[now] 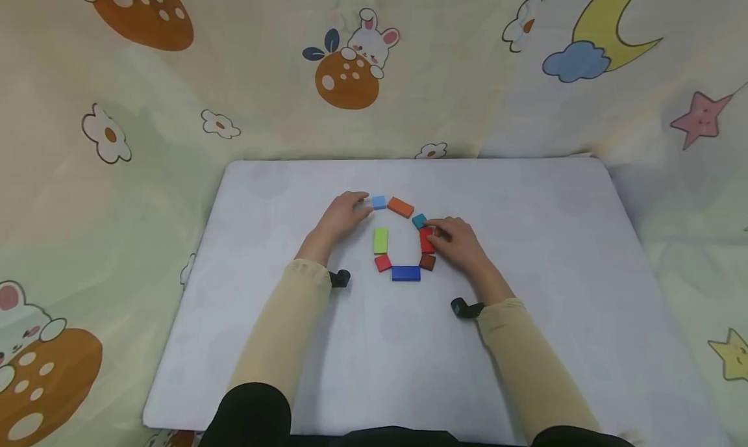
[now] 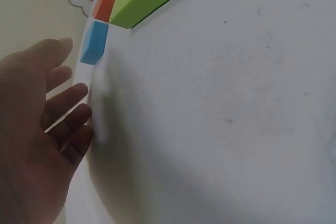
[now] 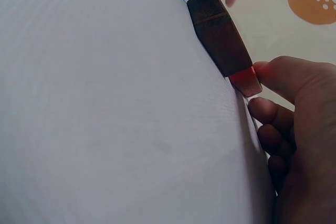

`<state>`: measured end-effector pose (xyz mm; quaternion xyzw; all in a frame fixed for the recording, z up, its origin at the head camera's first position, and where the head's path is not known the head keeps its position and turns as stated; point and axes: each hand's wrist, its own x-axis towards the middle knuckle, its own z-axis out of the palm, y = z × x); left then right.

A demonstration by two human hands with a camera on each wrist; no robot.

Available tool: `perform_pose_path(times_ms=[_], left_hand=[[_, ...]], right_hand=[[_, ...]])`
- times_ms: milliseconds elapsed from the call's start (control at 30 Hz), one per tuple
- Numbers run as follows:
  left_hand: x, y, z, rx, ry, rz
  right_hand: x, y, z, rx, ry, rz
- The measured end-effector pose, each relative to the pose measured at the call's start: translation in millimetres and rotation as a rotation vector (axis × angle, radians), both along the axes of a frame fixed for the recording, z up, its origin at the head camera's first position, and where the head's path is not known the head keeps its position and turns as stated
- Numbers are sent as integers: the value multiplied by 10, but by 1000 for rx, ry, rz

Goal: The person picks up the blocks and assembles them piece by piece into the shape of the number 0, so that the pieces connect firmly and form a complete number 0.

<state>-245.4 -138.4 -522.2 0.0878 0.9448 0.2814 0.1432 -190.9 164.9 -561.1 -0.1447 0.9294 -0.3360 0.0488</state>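
Several coloured blocks form a ring on the white board. My left hand (image 1: 341, 214) is held just left of the light blue block (image 1: 378, 203), fingers apart and holding nothing. An orange block (image 1: 400, 206) follows, then a teal block (image 1: 419, 221). My right hand (image 1: 458, 240) is at the ring's right side, with its thumb against the red block (image 1: 426, 241) and a fingertip by the teal block. A brown block (image 1: 428, 262), a blue block (image 1: 406, 273), a small red block (image 1: 382, 263) and a lime green block (image 1: 380, 240) continue round the bottom and left.
The white board (image 1: 374, 356) lies under both forearms. Behind it hangs a patterned cloth (image 1: 263, 63) with cartoon rabbits, flowers and stars. Dark wrist cameras jut from both sleeves over the board.
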Motion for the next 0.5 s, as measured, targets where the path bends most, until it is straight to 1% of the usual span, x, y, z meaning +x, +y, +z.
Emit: perform_pose_path(times_ms=[100, 200, 367, 433, 500], left_hand=[[-64, 40, -6, -23, -4, 2], [-112, 77, -34, -50, 16, -6], [-156, 123, -127, -109, 97, -17], [-156, 137, -148, -109, 125, -13], [-148, 149, -155, -100, 138, -8]], right_hand=[[-4, -6, -5, 0, -6, 0], [-5, -14, -5, 0, -6, 1], [10, -8, 12, -2, 0, -1], [15, -4, 17, -4, -1, -4], [16, 3, 18, -6, -1, -7]])
